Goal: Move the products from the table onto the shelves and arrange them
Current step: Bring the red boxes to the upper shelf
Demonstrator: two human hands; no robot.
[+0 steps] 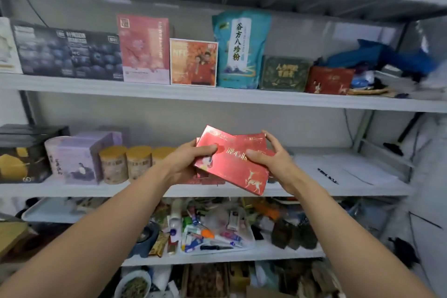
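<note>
We hold a loose stack of flat red boxes [232, 167] at the front edge of the middle shelf [96, 189]. They look light, stiff and glossy, apt to slide on each other, so the short ends suit best. Our left hand [186, 164] pinches the left end, thumb on top; our right hand [275, 164] grips the right end, fingers curled over the far edge.

Forearms [116, 225] bare to the frame's edge; hands bare: left hand [185, 164], right hand [274, 164].
</note>
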